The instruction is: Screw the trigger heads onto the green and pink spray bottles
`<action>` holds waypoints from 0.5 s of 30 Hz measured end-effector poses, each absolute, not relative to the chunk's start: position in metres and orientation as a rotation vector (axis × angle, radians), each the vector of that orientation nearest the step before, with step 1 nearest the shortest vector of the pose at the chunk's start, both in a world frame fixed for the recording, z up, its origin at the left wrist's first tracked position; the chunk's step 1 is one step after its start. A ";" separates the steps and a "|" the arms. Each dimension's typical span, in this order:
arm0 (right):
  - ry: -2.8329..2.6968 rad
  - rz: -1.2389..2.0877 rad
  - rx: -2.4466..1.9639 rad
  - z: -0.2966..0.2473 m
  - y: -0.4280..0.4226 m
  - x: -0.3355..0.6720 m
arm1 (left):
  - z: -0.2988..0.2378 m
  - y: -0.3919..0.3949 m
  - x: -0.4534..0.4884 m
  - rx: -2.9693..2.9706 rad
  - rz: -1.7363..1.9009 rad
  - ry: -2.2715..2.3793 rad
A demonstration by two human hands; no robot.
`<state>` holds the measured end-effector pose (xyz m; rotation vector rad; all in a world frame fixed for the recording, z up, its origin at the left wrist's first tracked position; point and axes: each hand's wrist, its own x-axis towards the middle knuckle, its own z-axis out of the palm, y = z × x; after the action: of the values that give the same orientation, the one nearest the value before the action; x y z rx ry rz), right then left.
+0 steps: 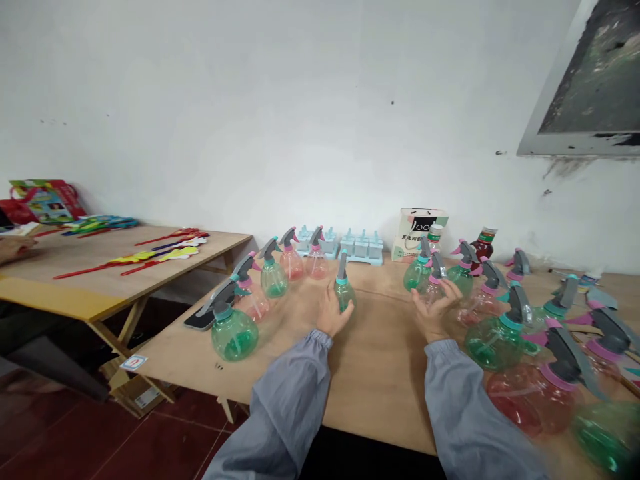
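Observation:
My left hand (333,315) is wrapped around a small green spray bottle (344,288) with a grey trigger head, standing on the wooden table (370,367). Over to the right, my right hand (436,308) grips a clear pinkish spray bottle (436,279) with a grey trigger. Both sleeves are grey. Several more green and pink spray bottles surround the hands, among them a large green one (234,328) at the left and another green one (499,335) at the right.
Light blue popsicle moulds (361,247), a small carton (419,233) and a dark red jar (483,244) stand by the wall. A phone (201,320) lies near the table's left edge. A second table (90,267) at the left carries red-handled swatters and bags.

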<state>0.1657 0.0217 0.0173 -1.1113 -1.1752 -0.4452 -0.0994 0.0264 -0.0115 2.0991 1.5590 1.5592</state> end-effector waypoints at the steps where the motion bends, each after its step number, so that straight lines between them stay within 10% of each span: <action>1: -1.270 -0.341 -1.066 0.021 0.016 0.155 | -0.011 0.022 -0.096 2.133 1.539 1.550; 10: -1.453 1.042 -0.830 0.037 -0.004 0.095 | -0.013 -0.028 -0.063 2.722 1.411 1.346; 15: -1.200 1.185 -0.771 0.039 -0.017 0.116 | 0.004 0.002 -0.091 2.320 1.714 1.405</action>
<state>0.1156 -0.0174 0.0386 -0.7708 -1.1997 1.1853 -0.0907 0.0018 0.0042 2.3203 1.4051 1.7144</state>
